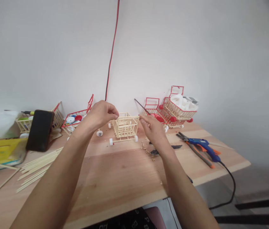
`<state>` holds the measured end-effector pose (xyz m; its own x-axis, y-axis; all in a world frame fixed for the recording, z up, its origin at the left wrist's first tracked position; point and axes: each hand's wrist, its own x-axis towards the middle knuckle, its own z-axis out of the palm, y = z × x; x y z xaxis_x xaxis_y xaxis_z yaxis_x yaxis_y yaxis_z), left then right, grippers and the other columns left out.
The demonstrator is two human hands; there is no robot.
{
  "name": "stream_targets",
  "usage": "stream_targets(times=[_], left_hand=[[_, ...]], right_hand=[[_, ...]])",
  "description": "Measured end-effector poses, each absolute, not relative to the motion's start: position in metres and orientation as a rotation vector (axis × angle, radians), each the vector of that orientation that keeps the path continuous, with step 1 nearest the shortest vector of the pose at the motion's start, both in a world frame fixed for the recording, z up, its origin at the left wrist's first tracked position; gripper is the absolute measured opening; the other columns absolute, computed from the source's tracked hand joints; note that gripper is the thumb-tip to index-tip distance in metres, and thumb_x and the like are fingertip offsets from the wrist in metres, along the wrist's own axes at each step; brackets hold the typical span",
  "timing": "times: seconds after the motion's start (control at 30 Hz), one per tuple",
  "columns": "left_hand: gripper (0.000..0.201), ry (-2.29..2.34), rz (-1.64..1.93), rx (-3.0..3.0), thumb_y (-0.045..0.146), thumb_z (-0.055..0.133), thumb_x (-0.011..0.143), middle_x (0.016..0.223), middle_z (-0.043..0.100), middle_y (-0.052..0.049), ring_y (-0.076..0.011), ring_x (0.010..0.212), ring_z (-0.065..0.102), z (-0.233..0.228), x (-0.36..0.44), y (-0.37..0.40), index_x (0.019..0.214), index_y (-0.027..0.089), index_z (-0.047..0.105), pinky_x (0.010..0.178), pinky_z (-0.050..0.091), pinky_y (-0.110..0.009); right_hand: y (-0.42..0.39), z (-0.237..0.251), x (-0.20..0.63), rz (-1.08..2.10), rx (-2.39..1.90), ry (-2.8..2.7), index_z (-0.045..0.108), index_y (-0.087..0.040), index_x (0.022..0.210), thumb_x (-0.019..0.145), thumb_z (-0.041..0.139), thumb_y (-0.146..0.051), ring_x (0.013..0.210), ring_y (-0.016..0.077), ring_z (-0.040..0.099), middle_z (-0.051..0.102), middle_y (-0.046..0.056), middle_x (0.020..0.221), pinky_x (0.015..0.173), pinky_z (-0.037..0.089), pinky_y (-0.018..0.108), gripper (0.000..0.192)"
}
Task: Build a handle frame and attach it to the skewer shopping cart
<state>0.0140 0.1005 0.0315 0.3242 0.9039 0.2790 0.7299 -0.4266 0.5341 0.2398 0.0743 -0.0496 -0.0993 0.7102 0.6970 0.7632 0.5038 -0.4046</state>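
Observation:
A miniature shopping cart (pixel 126 128) made of pale wooden sticks, with white round wheels, stands upright on the wooden table between my hands. My left hand (pixel 102 114) is closed in a pinch at the cart's upper left corner. At the upper right corner, the thumb and forefinger of my right hand (pixel 154 128) come together on the end of the top stick. The cart's basket is open at the top, and part of its far side is hidden by the near bars.
Red-trimmed stick carts (pixel 181 109) stand along the wall, one holding bottle caps (pixel 78 118). To the right lie a blue glue gun (pixel 202 144) with its cord and orange-handled pliers (pixel 202 156). A phone (pixel 40 130), loose sticks (pixel 37 165) and a yellow packet (pixel 1 151) are left.

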Motion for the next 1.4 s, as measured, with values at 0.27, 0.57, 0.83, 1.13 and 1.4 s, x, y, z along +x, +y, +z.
stream_targets(times=[0.27, 0.57, 0.83, 1.13, 1.4], left_hand=[[0.012, 1.477, 0.798, 2.266, 0.021, 0.064, 0.068, 0.07, 0.072, -0.003, -0.0183, 0.071, 0.065, 0.0308, 0.0133, 0.1007, 0.074, 0.016, 0.073, 0.064, 0.044, -0.028], [0.013, 1.451, 0.832, 2.251, 0.022, 0.064, 0.068, 0.07, 0.071, -0.003, -0.0188, 0.072, 0.065, 0.031, 0.0142, 0.0998, 0.073, 0.017, 0.073, 0.066, 0.045, -0.029], [0.01, 1.449, 0.815, 2.273, 0.02, 0.064, 0.068, 0.07, 0.071, -0.003, -0.0177, 0.07, 0.064, 0.0309, 0.0164, 0.1006, 0.072, 0.016, 0.072, 0.065, 0.045, -0.028], [0.01, 1.436, 0.829, 2.282, 0.022, 0.063, 0.068, 0.072, 0.072, -0.004, -0.0177, 0.072, 0.065, 0.0308, 0.0158, 0.0993, 0.071, 0.016, 0.072, 0.066, 0.046, -0.029], [0.011, 1.422, 0.847, 2.307, 0.02, 0.063, 0.067, 0.072, 0.072, -0.004, -0.018, 0.072, 0.065, 0.0286, 0.0161, 0.1025, 0.071, 0.015, 0.073, 0.067, 0.046, -0.028]], right_hand=[[0.0762, -0.0485, 0.237, -0.082, -1.239, -1.839, 0.069, -0.016, 0.113, 0.091, 0.044, -0.024, 0.096, 0.0238, 0.064, 0.071, 0.012, 0.1, 0.087, 0.049, 0.039, 0.034], [0.0764, -0.0517, 0.2374, -0.041, -1.233, -1.786, 0.067, -0.017, 0.116, 0.09, 0.045, -0.027, 0.101, 0.0234, 0.063, 0.07, 0.012, 0.107, 0.09, 0.048, 0.04, 0.035], [0.076, -0.0515, 0.2364, -0.037, -1.212, -1.814, 0.066, -0.015, 0.119, 0.09, 0.044, -0.023, 0.104, 0.0238, 0.062, 0.069, 0.013, 0.11, 0.091, 0.048, 0.041, 0.037], [0.0757, -0.0522, 0.2359, -0.066, -1.204, -1.829, 0.066, -0.016, 0.119, 0.092, 0.044, -0.025, 0.104, 0.0234, 0.062, 0.069, 0.013, 0.109, 0.096, 0.045, 0.041, 0.036], [0.0748, -0.0518, 0.2365, -0.061, -1.203, -1.836, 0.066, -0.016, 0.118, 0.091, 0.046, -0.025, 0.105, 0.0235, 0.061, 0.069, 0.013, 0.112, 0.095, 0.045, 0.042, 0.035]])
